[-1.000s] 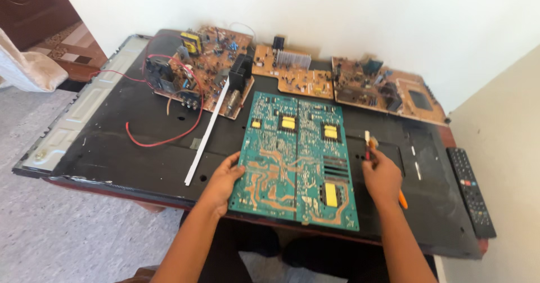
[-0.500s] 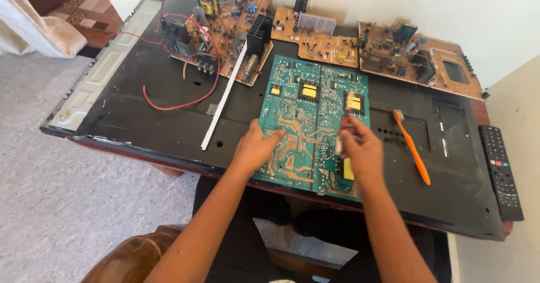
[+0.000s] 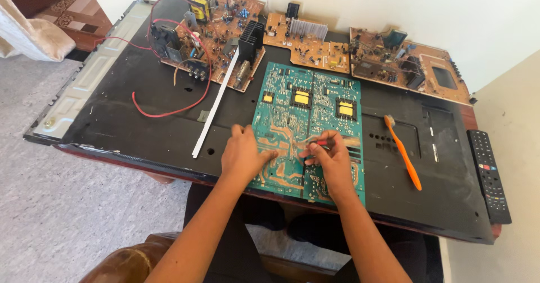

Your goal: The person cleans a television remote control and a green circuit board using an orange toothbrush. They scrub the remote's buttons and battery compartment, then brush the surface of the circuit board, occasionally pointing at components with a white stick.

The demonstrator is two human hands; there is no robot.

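A green circuit board (image 3: 304, 114) with yellow parts lies solder side up on the black back panel of a television (image 3: 140, 131). My left hand (image 3: 243, 155) rests flat on the board's near left edge, fingers touching it. My right hand (image 3: 329, 159) is over the board's near middle, closed around a small tool with a red handle (image 3: 322, 143) whose tip points left onto the board. An orange toothbrush (image 3: 404, 151) lies on the panel to the right of my right hand.
Three brown circuit boards (image 3: 216, 33) (image 3: 301, 38) (image 3: 405, 64) line the far side, with red wires (image 3: 169, 109) and a white strip (image 3: 216, 106). A black remote (image 3: 489, 173) lies at the right edge. A cushion (image 3: 31, 33) sits at far left.
The orange toothbrush left my right hand and lies on the panel. My right hand moved left onto the board and now holds the small red-handled tool. My left hand shifted slightly on the board.
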